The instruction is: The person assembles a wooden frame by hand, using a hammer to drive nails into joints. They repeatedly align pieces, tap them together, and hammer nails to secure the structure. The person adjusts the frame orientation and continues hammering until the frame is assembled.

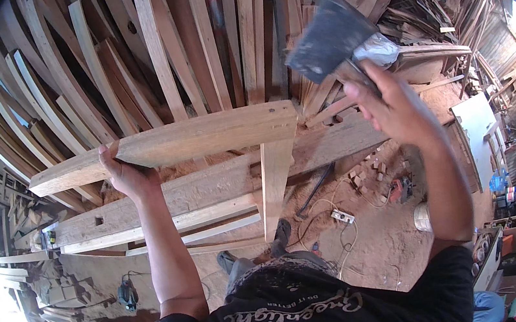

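My left hand (129,173) grips the near edge of a thick, pale wooden beam (202,136), toward its left part. Near its right end the beam meets a wooden crosspiece (276,171) that runs toward me, forming a corner. In my raised right hand (393,101) is a mallet (330,37) with a broad, dark, blocky head, slightly blurred. Its fingers are wrapped around the handle, and the head hangs above and right of the corner, apart from the wood. Below the beam lies a long, heavy timber (203,191) with a square hole near its left end.
Many boards (159,56) lean in rows at the far side. Small wood offcuts (370,169), a red power tool (398,189) and a white power strip (342,216) with cords lie on the dusty floor. Scrap wood (447,12) is heaped at the far right.
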Available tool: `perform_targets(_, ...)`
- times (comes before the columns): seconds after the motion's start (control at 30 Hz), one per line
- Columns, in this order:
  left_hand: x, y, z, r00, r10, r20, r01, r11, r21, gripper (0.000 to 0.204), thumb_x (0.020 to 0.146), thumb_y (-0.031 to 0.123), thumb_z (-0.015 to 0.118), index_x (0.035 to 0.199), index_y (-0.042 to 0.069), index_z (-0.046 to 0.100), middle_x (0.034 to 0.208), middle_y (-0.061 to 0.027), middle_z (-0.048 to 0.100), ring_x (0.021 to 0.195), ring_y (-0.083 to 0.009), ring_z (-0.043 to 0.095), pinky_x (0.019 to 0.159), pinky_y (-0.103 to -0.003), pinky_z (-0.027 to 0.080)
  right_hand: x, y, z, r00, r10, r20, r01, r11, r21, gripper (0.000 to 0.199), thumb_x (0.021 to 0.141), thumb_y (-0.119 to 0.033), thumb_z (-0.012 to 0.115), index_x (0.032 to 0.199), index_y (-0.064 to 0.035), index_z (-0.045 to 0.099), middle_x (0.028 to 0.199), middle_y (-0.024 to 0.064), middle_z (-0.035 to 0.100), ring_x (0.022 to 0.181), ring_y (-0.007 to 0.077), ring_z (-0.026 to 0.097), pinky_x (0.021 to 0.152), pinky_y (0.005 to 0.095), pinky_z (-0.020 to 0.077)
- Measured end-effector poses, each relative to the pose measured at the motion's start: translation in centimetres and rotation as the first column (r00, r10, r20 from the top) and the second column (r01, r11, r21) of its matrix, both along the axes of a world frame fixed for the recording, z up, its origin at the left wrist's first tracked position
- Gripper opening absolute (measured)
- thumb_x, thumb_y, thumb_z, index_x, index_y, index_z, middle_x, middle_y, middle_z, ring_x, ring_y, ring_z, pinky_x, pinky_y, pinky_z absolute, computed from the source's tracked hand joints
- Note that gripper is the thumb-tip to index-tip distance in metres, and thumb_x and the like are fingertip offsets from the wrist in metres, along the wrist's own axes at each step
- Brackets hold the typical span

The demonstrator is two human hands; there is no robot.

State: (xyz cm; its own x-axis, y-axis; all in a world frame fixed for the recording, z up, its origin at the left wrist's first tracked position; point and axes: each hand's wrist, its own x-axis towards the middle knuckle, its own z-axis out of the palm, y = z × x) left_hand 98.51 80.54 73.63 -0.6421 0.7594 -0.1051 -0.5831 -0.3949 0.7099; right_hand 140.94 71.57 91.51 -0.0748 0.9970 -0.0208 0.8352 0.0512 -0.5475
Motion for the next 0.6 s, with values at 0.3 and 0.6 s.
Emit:
perform_targets(0.3,0.1,0.0,0.1,0.998,-0.054,0.030,0.053,0.998,0.037,0.054,0.102,0.052,0.062,0.126,0.004,0.058,0.125,-0.0140,0.060,0.121,-0.0290,0.060,0.105,-0.047,0.050,-3.6,1.9,3.6,0.888,0.143,0.437,-0.114,0.989,-0.093,0.068,0.103,-0.061,0.055,0.144,-0.0076,0.059,0.112,0.0269,0.074,0.107,0.0393,0.073,0.093,0.0507,0.0552)
perform_targets(0.6,0.0,-0.5,0.4,1.000,0.025,-0.009,-0.025,1.000,0.003,0.052,0.098,0.053,0.067,0.114,0.003,0.064,0.113,-0.0121,0.064,0.107,-0.0279,0.067,0.086,-0.047,0.059,-4.2,2.6,5.9,0.960,-0.279,0.001,0.263,0.907,0.330,0.067,0.103,-0.061,0.055,0.133,-0.0017,0.062,0.103,0.0193,0.076,0.095,0.0346,0.073,0.085,0.0510,0.0554)
